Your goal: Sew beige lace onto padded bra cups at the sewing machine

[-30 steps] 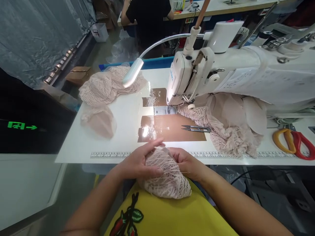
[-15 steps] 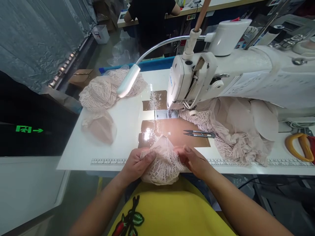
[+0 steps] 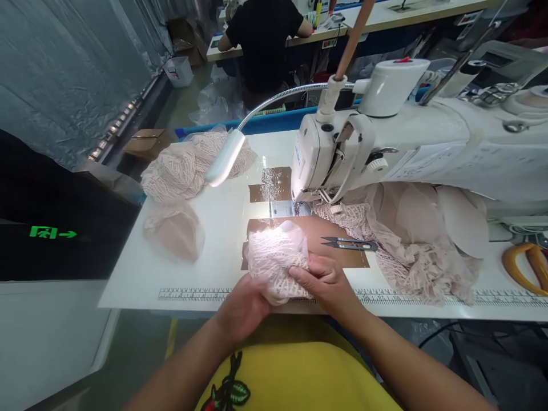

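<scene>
A pale pink lace fabric piece is in front of me, above the table's front edge, with its lace face up. My right hand grips its right side, thumb on top and fingers bent. At the lower left corner of the lace, my left hand is touching it; motion blurs the fingers and the fabric partly hides them. Just right of the lace lie dark thread snips. Beyond it stands the white sewing machine, its needle area over a metal plate.
A sheer cup-shaped piece and a lace heap lie on the left. More lace and smooth cups crowd the right, beside yellow-handled scissors. A lamp hangs over the table. A person sits beyond.
The lace piece has moved up and away from me and now lies flatter, lace face up. My left hand has slid down to its lower corner; my right hand has shifted onto its face.
</scene>
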A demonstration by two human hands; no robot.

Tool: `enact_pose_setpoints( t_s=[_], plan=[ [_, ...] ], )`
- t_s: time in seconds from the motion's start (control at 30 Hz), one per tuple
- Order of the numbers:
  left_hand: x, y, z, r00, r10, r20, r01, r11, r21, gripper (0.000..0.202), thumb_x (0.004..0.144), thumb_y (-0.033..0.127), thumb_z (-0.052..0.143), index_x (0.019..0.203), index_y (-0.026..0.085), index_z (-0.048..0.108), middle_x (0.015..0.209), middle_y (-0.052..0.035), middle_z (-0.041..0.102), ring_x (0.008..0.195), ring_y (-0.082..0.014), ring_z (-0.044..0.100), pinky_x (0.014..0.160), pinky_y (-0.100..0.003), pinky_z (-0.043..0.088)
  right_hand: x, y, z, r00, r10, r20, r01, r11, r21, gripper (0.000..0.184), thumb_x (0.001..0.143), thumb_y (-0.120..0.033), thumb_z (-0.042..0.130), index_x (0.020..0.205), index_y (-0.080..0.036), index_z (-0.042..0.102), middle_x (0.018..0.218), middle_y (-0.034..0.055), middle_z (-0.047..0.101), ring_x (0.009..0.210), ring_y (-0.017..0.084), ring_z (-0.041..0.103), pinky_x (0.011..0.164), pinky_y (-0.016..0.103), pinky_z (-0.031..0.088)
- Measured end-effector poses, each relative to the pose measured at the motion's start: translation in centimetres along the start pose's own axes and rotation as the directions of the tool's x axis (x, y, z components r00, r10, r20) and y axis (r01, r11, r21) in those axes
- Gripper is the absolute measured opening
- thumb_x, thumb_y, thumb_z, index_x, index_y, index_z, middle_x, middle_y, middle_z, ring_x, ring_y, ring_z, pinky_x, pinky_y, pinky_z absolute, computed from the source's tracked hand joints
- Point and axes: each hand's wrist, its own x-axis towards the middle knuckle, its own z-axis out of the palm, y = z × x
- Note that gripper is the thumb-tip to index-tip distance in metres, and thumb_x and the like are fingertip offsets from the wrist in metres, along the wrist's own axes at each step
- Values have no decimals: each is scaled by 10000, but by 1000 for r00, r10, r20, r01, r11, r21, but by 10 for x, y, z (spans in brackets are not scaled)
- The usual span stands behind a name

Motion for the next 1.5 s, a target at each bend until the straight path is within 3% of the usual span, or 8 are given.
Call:
enact_pose_setpoints(
  t_s=[0.13, 0.33, 0.53, 0.6, 0.67, 0.77, 1.1, 1.5],
  plan=[
    [5, -7, 5, 993, 23, -113, -25, 1000, -16, 704, 639, 44, 642, 1310, 222, 524, 1177, -67, 651, 1104, -259, 582, 922, -369, 495, 4, -1, 10, 989, 149, -6, -144, 963, 227, 377, 742, -466, 692, 531, -185, 554, 540, -15, 432, 561, 124, 394, 532, 273, 381],
    [-4, -15, -18, 999, 18, -29, -15, 993, 115, 308, 759, 257, 706, 1048, 150, 699, 928, -112, 716, 886, -239, 660, 778, -343, 526, 7, 2, 9, 943, 302, -139, -172, 801, 574, 267, 634, -427, 794, 712, -198, 682, 638, 8, 626, 631, 165, 548, 636, 307, 490],
    [-39, 43, -48, 895, -192, 404, -95, 801, 591, 190, 835, 254, 615, 710, 148, 713, 699, -87, 678, 661, -180, 624, 649, -292, 494, 3, -2, 0, 987, 160, -8, -148, 930, 338, 208, 726, -390, 739, 750, -204, 651, 672, -11, 626, 600, 129, 533, 576, 250, 447],
    [-45, 64, -49, 938, 34, 345, -256, 738, 625, 135, 834, 264, 617, 901, 189, 708, 907, -92, 687, 811, -199, 628, 735, -305, 501, 2, -9, -1, 991, 54, 121, -72, 986, 152, 166, 766, -351, 706, 761, -195, 649, 708, 2, 632, 642, 137, 554, 602, 252, 444],
    [-43, 73, -43, 946, 208, 249, -324, 613, 721, 442, 759, 290, 713, 1186, 243, 611, 1237, -97, 588, 1076, -251, 567, 916, -351, 464, 2, -17, 0, 958, -61, 279, 62, 998, 6, 105, 808, -297, 661, 794, -192, 661, 773, 20, 647, 720, 151, 581, 666, 262, 448],
    [-29, 68, -31, 961, 165, 222, -275, 486, 830, 829, 652, 292, 810, 1388, 275, 427, 1423, -82, 439, 1272, -300, 429, 1063, -394, 359, 1, -24, 6, 898, -169, 407, 221, 971, -86, 99, 852, -257, 592, 839, -197, 670, 814, 32, 646, 761, 155, 582, 698, 270, 440],
    [-18, 42, -25, 961, 39, 273, -221, 704, 676, 412, 825, 279, 646, 1214, 161, 583, 979, -67, 614, 940, -226, 585, 805, -309, 481, 1, -19, 12, 967, -157, 200, 177, 980, -87, 138, 831, -281, 618, 731, -195, 658, 836, 40, 667, 784, 174, 612, 710, 283, 470],
    [-16, 54, -16, 952, 171, 252, -304, 466, 831, 243, 838, 317, 636, 1007, 144, 627, 991, -63, 633, 869, -186, 575, 764, -278, 451, 1, -14, 22, 999, 24, 34, -20, 993, -119, 245, 794, -303, 592, 600, -196, 488, 545, -41, 469, 501, 94, 395, 463, 224, 320]
  ],
)
